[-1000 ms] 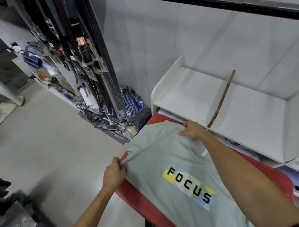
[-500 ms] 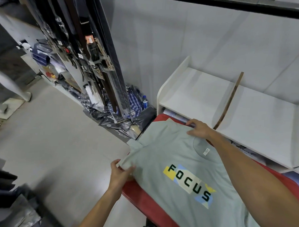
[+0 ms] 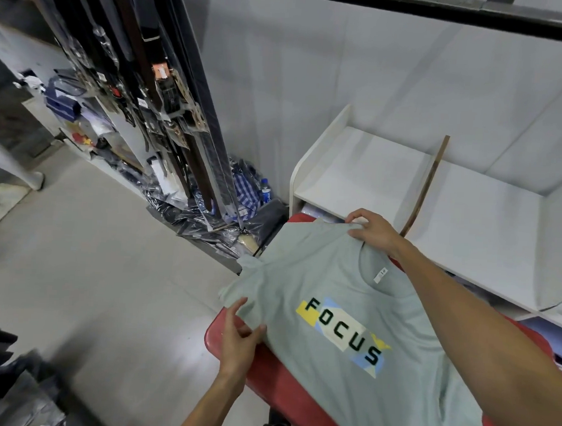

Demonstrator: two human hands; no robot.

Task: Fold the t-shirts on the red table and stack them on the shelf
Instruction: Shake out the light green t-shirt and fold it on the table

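A pale green t-shirt (image 3: 309, 278) printed with FOCUS lies face up on the red table (image 3: 275, 377). My left hand (image 3: 240, 336) pinches the shirt's side edge just below the left sleeve, at the table's near left corner. My right hand (image 3: 374, 229) grips the shoulder seam by the collar at the far edge of the table. The left sleeve hangs past the table's corner. Behind the table stands the white shelf (image 3: 368, 171), its top level bare.
A thin wooden strip (image 3: 425, 187) leans across the shelf top. Folded garments show in the shelf's lower level. Left of the shelf stands a rack of hanging belts (image 3: 168, 101) above a pile of plastic-wrapped clothes (image 3: 221, 216) on the floor.
My left hand has slid in along the shirt's edge from the sleeve tip toward the body, and the sleeve now drapes loose. My right hand stays at the shoulder.
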